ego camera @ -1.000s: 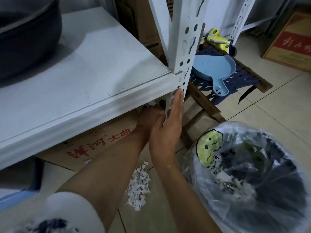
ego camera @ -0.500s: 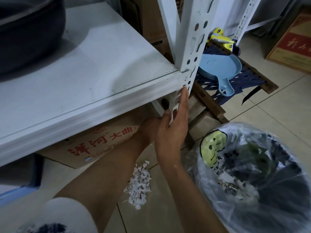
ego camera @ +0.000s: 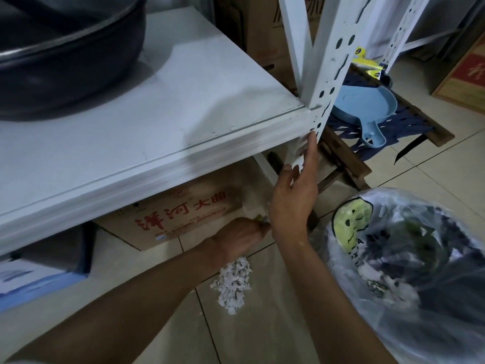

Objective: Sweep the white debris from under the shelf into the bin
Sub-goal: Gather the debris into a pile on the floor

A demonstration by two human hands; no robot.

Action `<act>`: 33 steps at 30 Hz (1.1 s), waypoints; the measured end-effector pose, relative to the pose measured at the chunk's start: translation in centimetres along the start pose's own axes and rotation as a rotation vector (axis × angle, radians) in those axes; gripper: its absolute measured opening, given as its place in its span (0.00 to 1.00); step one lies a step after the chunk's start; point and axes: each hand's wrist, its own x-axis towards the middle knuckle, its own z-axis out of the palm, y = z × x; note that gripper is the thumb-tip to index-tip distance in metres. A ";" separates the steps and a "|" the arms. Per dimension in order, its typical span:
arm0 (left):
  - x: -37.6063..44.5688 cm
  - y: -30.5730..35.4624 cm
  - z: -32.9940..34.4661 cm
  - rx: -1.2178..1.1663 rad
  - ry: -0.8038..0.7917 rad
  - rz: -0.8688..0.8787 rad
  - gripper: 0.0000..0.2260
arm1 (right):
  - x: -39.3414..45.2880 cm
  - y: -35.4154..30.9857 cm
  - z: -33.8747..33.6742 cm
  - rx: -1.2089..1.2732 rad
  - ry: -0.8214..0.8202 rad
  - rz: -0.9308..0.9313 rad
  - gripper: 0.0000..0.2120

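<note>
— Some of it is out: a small heap of white debris [ego camera: 233, 286] lies on the floor tile at lower centre, just beside the lined bin [ego camera: 409, 271] at lower right, with pale scraps inside already.

— And the hands?

— Left hand [ego camera: 240, 239] curls around something small (can't tell what) above the heap. Right hand [ego camera: 294, 198], fingers spread, rests against the shelf [ego camera: 157, 143] post. The heap isn't binned yet.

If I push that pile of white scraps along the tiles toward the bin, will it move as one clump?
Probably not. The white scraps are small loose flakes, so they will likely spread and leave stragglers. They look thin and light, so a fast stroke may scatter them. The tile grout line beside the pile could catch some.
</note>
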 end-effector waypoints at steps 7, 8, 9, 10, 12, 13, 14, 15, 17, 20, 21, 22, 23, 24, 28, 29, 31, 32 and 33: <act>-4.0 1.0 -1.4 0.041 -0.247 -0.079 0.17 | 0.1 0.4 0.0 0.045 0.005 -0.024 0.31; -4.6 1.1 -1.9 0.017 -0.223 -0.082 0.15 | 0.2 0.5 0.1 0.048 0.006 -0.027 0.31; -5.1 1.1 -2.5 0.008 -0.174 -0.085 0.13 | 0.2 0.5 0.1 0.050 0.006 -0.025 0.31; -5.5 1.1 -2.9 0.012 -0.119 -0.094 0.11 | 0.2 0.6 0.1 0.054 0.006 -0.019 0.31; -5.4 0.6 -2.9 0.015 -0.026 -0.138 0.11 | 0.3 0.7 0.2 0.059 0.004 -0.013 0.31; -4.9 0.4 -2.7 0.021 0.001 -0.157 0.11 | 0.3 0.7 0.2 0.064 0.004 -0.015 0.31; -4.2 0.2 -2.4 0.037 0.008 -0.165 0.12 | 0.3 0.7 0.3 0.071 0.005 -0.018 0.31; -3.4 -0.1 -1.9 0.063 0.020 -0.150 0.14 | 0.2 0.7 0.3 0.077 0.006 -0.022 0.31; -2.2 -0.4 -0.7 0.072 0.031 -0.068 0.17 | 0.1 0.7 0.3 0.079 0.011 -0.021 0.31; -2.0 -0.1 0.2 0.021 -0.096 0.045 0.18 | 0.2 0.7 0.3 0.073 0.007 -0.012 0.30; -2.5 0.1 0.3 0.014 -0.132 0.072 0.18 | 0.2 0.7 0.3 0.073 0.007 -0.011 0.30; -3.2 0.3 0.3 0.017 -0.137 0.102 0.16 | 0.2 0.6 0.3 0.076 0.010 -0.009 0.30; -4.0 0.4 0.5 0.021 -0.132 0.139 0.15 | 0.1 0.5 0.3 0.079 0.012 -0.005 0.30; -5.1 0.5 0.7 0.021 -0.121 0.178 0.13 | 0.1 0.5 0.3 0.083 0.014 0.003 0.30; -9.9 0.8 1.5 0.038 -0.129 0.234 0.11 | 0.1 0.3 0.4 0.109 0.020 0.028 0.30; -10.8 1.0 1.5 0.042 -0.141 0.233 0.12 | 0.2 0.4 0.4 0.113 0.022 0.028 0.30; -12.4 1.4 1.4 0.045 -0.164 0.226 0.11 | 0.2 0.5 0.4 0.129 0.020 0.026 0.29; -13.0 1.5 1.3 0.046 -0.167 0.226 0.11 | 0.2 0.5 0.4 0.134 0.016 0.022 0.29; -13.4 1.5 1.1 0.042 -0.153 0.218 0.14 | 0.3 0.6 0.4 0.143 0.010 0.017 0.29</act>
